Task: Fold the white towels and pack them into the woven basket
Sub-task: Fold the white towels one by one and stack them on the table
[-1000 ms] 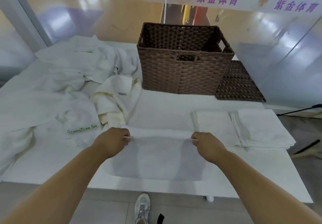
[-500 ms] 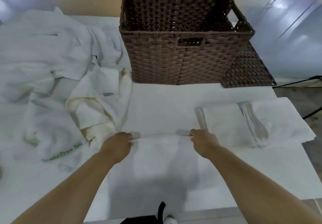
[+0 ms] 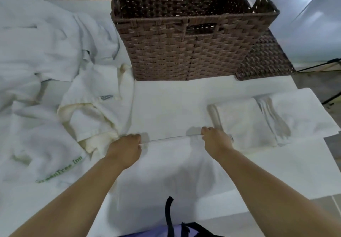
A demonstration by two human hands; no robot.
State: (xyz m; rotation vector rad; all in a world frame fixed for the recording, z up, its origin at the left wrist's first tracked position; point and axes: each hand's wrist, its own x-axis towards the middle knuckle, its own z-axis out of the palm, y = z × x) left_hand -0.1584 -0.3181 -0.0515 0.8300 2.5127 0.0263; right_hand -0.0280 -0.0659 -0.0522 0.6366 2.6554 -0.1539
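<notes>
A white towel (image 3: 171,165) lies spread on the table in front of me, its far edge stretched taut between my hands. My left hand (image 3: 125,149) pinches the left corner of that edge, and my right hand (image 3: 215,141) pinches the right corner. The brown woven basket (image 3: 186,34) stands at the back centre, its inside dark with no towels visible in it. Two folded white towels (image 3: 243,122) lie side by side just right of my right hand. A heap of unfolded white towels (image 3: 46,70) fills the left of the table.
A flat woven lid (image 3: 265,59) leans at the basket's right side. A towel with green lettering (image 3: 60,170) lies at my left forearm. The table's right edge (image 3: 313,163) drops to tiled floor, where a dark tripod leg (image 3: 321,65) shows.
The view has dropped and closed in on the table. Both hands still hold the towel's far edge, which has been carried a little farther from me.
</notes>
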